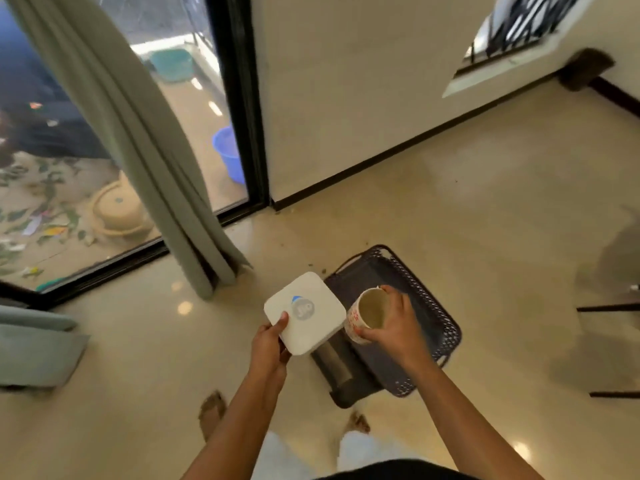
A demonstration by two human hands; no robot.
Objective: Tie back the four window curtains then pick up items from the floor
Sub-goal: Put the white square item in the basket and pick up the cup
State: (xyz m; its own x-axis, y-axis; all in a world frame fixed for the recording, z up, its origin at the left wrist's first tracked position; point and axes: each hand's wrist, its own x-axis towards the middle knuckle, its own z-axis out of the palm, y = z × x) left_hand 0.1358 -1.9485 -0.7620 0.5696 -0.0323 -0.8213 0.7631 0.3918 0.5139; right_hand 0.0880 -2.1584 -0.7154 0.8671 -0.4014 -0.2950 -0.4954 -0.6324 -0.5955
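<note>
Both hands full right above the dark plastic basket (446, 327), prob to drop in: left hand (268, 344) pinches white router box (304, 313), right hand (394, 323) wraps paper cup (367, 315).

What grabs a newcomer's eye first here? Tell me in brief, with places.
At centre, the left hand holds a white box and the right hand a paper cup, both above a dark basket on the floor. A grey-green curtain hangs at upper left before a glass door.
</note>
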